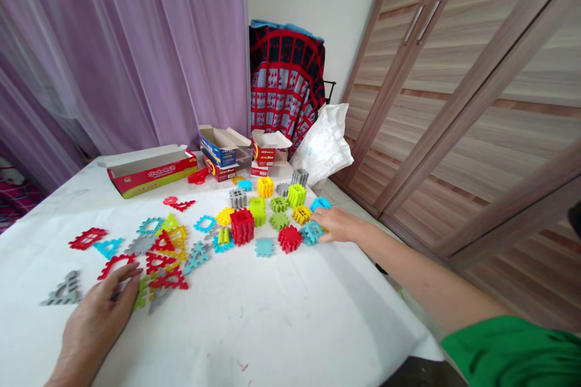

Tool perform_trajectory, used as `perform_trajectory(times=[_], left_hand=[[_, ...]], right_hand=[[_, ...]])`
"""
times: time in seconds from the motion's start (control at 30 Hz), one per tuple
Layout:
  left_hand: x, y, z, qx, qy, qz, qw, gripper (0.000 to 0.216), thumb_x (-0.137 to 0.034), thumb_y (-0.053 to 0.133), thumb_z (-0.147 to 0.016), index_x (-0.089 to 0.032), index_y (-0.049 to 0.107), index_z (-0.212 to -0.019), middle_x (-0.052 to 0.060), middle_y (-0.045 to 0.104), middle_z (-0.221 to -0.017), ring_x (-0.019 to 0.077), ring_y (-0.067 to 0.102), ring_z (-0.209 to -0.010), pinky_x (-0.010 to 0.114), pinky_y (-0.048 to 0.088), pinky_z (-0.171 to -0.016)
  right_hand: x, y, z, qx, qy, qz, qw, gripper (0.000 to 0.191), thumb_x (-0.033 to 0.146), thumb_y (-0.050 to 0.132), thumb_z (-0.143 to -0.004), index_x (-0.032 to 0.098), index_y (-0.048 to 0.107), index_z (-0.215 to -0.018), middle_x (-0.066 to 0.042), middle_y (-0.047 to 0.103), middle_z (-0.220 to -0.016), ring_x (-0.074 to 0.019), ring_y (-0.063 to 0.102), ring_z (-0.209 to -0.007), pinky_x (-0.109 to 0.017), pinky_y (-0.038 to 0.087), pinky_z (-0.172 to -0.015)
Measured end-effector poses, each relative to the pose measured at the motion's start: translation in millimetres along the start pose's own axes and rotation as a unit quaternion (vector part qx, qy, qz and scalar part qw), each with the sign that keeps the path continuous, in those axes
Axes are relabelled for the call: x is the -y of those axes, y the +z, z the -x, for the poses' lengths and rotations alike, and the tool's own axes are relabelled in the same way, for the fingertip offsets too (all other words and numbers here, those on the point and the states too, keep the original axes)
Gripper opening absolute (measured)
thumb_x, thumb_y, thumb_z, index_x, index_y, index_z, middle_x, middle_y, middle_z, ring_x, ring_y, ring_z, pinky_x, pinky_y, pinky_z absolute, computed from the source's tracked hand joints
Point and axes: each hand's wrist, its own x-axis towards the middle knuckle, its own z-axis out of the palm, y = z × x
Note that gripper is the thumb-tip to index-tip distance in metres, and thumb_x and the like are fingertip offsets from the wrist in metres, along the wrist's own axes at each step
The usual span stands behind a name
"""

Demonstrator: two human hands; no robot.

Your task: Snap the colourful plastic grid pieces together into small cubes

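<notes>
Colourful interlocking plastic pieces lie scattered over a white table. My left hand rests flat near the front left, fingers spread, touching a red arch piece and a pile of red, green and grey flat pieces. My right hand reaches far right with fingers stretched out, its fingertips against a blue cube beside a red cube. A larger red cube stands in the middle among yellow, green and grey cubes. Neither hand grips anything.
A long red open box and two small open boxes stand at the table's far side. A white plastic bag and a cloth-draped chair sit behind. Wooden wardrobe doors run along the right, purple curtains on the left.
</notes>
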Motion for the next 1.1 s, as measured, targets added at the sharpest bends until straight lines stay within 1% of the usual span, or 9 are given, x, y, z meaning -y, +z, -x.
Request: perform_trajectory(times=[0.1,0.2,0.3,0.4,0.53,0.7,0.8,0.97,1.1], left_hand=[[2,1,0,0.006,-0.005,-0.007,1.000,0.051,-0.055,0.033,-0.081,-0.024,0.062,-0.109,0.009,0.073,-0.109,0.0249,0.070,-0.090,0.034,0.054,-0.072],[6,5,-1,0.015,0.004,-0.020,1.000,0.056,-0.056,0.030,-0.082,-0.022,0.060,-0.114,0.011,0.072,-0.108,0.0262,0.069,-0.095,0.034,0.053,-0.075],[9,8,-2,0.013,0.016,-0.039,0.999,0.059,-0.058,0.027,-0.083,-0.021,0.059,-0.117,0.013,0.071,-0.110,0.0262,0.069,-0.093,0.035,0.053,-0.076],[12,10,-3,0.001,0.026,-0.055,0.998,0.055,-0.056,0.028,-0.085,-0.024,0.061,-0.114,0.012,0.072,-0.108,0.0258,0.069,-0.091,0.035,0.053,-0.075],[17,12,-6,-0.024,0.038,-0.053,0.998,0.044,-0.052,0.036,-0.084,-0.027,0.063,-0.109,0.008,0.073,-0.106,0.0260,0.068,-0.095,0.034,0.054,-0.075],[23,16,-7,-0.041,0.041,-0.045,0.997,0.040,-0.052,0.040,-0.083,-0.029,0.064,-0.105,0.006,0.074,-0.098,0.0264,0.069,-0.088,0.033,0.053,-0.070],[24,17,-7,-0.033,0.037,-0.040,0.998,0.040,-0.051,0.039,-0.084,-0.028,0.064,-0.105,0.007,0.074,-0.097,0.0262,0.069,-0.087,0.033,0.053,-0.070],[21,14,-8,-0.023,0.043,-0.029,0.998,0.041,-0.051,0.039,-0.083,-0.027,0.063,-0.106,0.006,0.075,-0.100,0.0268,0.069,-0.089,0.035,0.053,-0.073],[18,12,-7,-0.016,0.032,-0.027,0.999,0.044,-0.052,0.038,-0.082,-0.024,0.064,-0.106,0.009,0.074,-0.100,0.0268,0.070,-0.086,0.034,0.053,-0.069]], right_hand=[[3,-1,-7,0.014,-0.022,0.001,1.000,0.032,0.031,0.069,-0.075,0.016,0.061,-0.102,-0.010,0.061,-0.103,-0.0230,0.059,-0.087,-0.030,0.043,-0.072],[2,-5,-10,0.022,-0.047,0.001,0.999,0.033,0.029,0.069,-0.075,0.015,0.062,-0.104,-0.010,0.062,-0.105,-0.0234,0.059,-0.089,-0.030,0.042,-0.072],[2,-8,-11,0.034,-0.061,0.003,0.998,0.033,0.030,0.069,-0.076,0.016,0.062,-0.105,-0.010,0.062,-0.107,-0.0233,0.059,-0.091,-0.030,0.042,-0.073],[2,-10,-13,0.047,-0.061,0.007,0.997,0.034,0.029,0.070,-0.076,0.016,0.061,-0.107,-0.011,0.062,-0.108,-0.0238,0.060,-0.092,-0.030,0.043,-0.074],[1,-8,-17,0.044,-0.069,0.000,0.997,0.036,0.027,0.071,-0.075,0.016,0.061,-0.108,-0.010,0.062,-0.110,-0.0241,0.060,-0.095,-0.030,0.043,-0.075],[0,-5,-20,0.056,-0.060,0.010,0.997,0.033,0.029,0.071,-0.075,0.018,0.062,-0.104,-0.008,0.063,-0.106,-0.0222,0.060,-0.091,-0.028,0.042,-0.073],[0,-5,-19,0.057,-0.056,0.008,0.997,0.033,0.030,0.070,-0.075,0.019,0.063,-0.105,-0.008,0.063,-0.105,-0.0217,0.060,-0.090,-0.028,0.041,-0.072],[1,-8,-15,0.046,-0.050,-0.005,0.998,0.039,0.031,0.069,-0.074,0.020,0.062,-0.110,-0.008,0.064,-0.105,-0.0225,0.061,-0.090,-0.028,0.040,-0.070],[5,-13,-14,0.059,-0.037,0.012,0.997,0.046,0.030,0.070,-0.072,0.021,0.061,-0.116,-0.008,0.063,-0.108,-0.0225,0.061,-0.089,-0.028,0.041,-0.068]])
